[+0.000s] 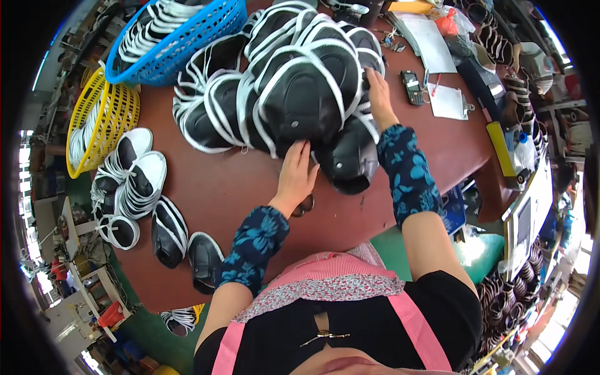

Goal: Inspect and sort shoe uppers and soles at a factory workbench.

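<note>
A heap of black shoe uppers with white edging [300,94] is piled on the reddish-brown table [212,187]. My left hand [295,178] touches the near lower edge of the front upper, fingers stretched out and thumb apart. On the pile's right side, my right hand [380,100] rests with fingers extended against the white-edged uppers; its fingertips are partly hidden. Between my hands, a black upper [350,156] sticks out from under the heap. Both forearms wear dark blue flowered sleeve covers.
Blue [178,69] and yellow [128,103] baskets hold more uppers at the far left. White and black uppers [147,178] lie along the left edge. To the right are a black phone-like device [412,87], a clipboard [448,101] and a yellow-sided box [502,150].
</note>
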Demonstrator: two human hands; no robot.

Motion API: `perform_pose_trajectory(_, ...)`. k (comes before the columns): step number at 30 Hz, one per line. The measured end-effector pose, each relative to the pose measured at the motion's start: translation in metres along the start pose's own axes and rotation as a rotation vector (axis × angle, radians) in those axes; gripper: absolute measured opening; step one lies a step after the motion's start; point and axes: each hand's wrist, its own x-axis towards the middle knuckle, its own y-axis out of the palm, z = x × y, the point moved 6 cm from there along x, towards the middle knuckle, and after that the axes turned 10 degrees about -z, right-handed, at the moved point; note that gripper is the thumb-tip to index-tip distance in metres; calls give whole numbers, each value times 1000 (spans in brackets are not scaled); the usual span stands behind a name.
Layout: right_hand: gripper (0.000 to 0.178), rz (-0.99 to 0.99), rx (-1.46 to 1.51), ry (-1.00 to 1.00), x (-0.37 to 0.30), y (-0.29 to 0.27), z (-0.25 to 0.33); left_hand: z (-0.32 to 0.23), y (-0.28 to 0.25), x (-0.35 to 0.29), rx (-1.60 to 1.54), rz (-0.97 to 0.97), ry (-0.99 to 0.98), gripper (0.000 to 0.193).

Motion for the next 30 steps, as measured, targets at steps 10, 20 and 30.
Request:
perform_pose_trajectory(10,53,496,463,449,55,100,14,36,55,5,293,170,-29,39)
perform_pose_trajectory(20,50,457,636,519,129,163,-3,7,78,-6,178,295,144,11)
perform_pose_trajectory(30,46,611,447,224,109,97,19,-30,68,52,470,166,142,21)
